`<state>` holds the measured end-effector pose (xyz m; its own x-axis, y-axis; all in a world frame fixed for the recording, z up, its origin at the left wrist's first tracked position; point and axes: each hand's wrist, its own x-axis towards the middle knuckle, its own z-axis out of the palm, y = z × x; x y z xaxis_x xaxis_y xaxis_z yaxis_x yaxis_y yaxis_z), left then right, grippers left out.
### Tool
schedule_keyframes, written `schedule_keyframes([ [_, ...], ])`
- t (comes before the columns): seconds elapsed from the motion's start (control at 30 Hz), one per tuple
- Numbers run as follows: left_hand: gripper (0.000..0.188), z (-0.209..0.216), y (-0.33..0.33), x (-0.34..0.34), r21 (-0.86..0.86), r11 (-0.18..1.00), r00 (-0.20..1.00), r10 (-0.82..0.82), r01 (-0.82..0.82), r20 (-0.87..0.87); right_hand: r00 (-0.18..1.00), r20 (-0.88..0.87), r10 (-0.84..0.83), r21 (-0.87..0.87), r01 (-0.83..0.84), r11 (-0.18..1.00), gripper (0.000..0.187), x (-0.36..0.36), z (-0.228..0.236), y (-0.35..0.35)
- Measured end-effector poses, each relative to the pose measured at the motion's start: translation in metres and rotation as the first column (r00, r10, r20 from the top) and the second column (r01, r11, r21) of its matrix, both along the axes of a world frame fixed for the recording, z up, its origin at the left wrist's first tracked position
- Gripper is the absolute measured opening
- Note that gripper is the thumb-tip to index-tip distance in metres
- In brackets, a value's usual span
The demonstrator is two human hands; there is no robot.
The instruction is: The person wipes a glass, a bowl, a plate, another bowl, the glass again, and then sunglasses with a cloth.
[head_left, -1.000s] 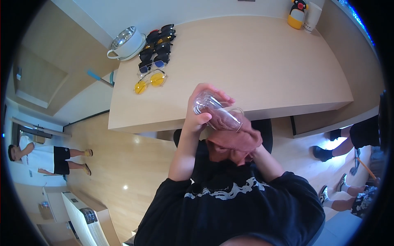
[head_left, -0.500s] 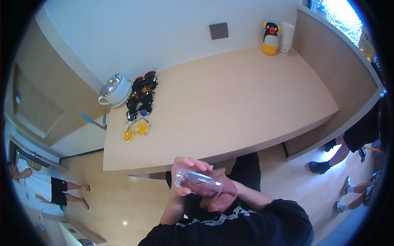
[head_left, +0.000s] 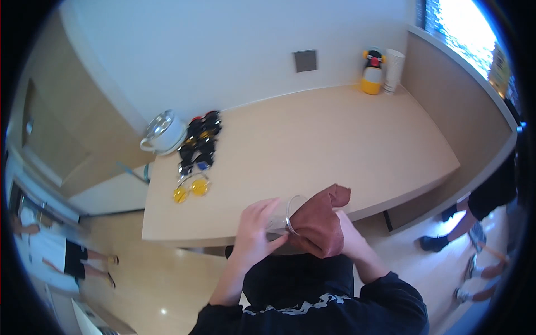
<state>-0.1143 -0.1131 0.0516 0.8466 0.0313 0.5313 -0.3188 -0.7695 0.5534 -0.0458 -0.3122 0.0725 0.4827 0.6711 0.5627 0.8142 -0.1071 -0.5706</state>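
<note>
A clear drinking glass (head_left: 277,221) lies sideways in my left hand (head_left: 254,231), whose fingers wrap round its base end. The rim of the glass points right, toward a reddish-brown cloth (head_left: 322,220). That cloth hangs over my right hand (head_left: 347,237), hiding most of its fingers, and part of it touches the rim. Whether any cloth is inside the glass I cannot tell. Both hands are over the near edge of the wooden table (head_left: 290,145).
At the table's left stand a white lidded pot with a handle (head_left: 166,134) and several sunglasses (head_left: 200,142), with yellow-lensed glasses (head_left: 191,190) nearest. A penguin-shaped bottle (head_left: 372,72) and white paper cups (head_left: 393,71) stand back right by a partition (head_left: 446,84). Other people are beyond both sides.
Both hands have moved up and forward, from near my chest to the table's edge. The glass has tilted, its rim now toward the cloth on the right.
</note>
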Motion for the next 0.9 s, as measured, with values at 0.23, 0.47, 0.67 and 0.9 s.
schedule_keyframes([
  [0.23, 0.076, 0.005, 0.024, 0.069, -0.356, 0.934, 0.979, -0.095, 0.025, -0.18, 0.929, 0.291, 0.227, 0.165, -0.282, 0.945, 0.019, 0.07, 0.035, 0.039],
  [0.47, 0.074, -0.03, 0.043, 0.149, -0.603, 0.797, 0.968, -0.178, 0.037, -0.176, 0.913, 0.384, 0.138, 0.119, -0.197, 0.973, 0.015, 0.208, 0.036, 0.027],
  [0.67, 0.073, -0.067, 0.106, 0.261, -0.679, 0.671, 0.932, 0.358, -0.299, -0.057, 0.652, -0.754, 0.082, 0.333, 0.272, 0.903, 0.024, 0.317, -0.05, -0.012],
  [0.9, 0.073, -0.043, 0.113, 0.317, -0.767, 0.587, 0.898, 0.439, -0.259, 0.032, 0.752, -0.632, -0.186, 0.146, 0.352, 0.925, 0.029, 0.301, -0.054, -0.007],
])
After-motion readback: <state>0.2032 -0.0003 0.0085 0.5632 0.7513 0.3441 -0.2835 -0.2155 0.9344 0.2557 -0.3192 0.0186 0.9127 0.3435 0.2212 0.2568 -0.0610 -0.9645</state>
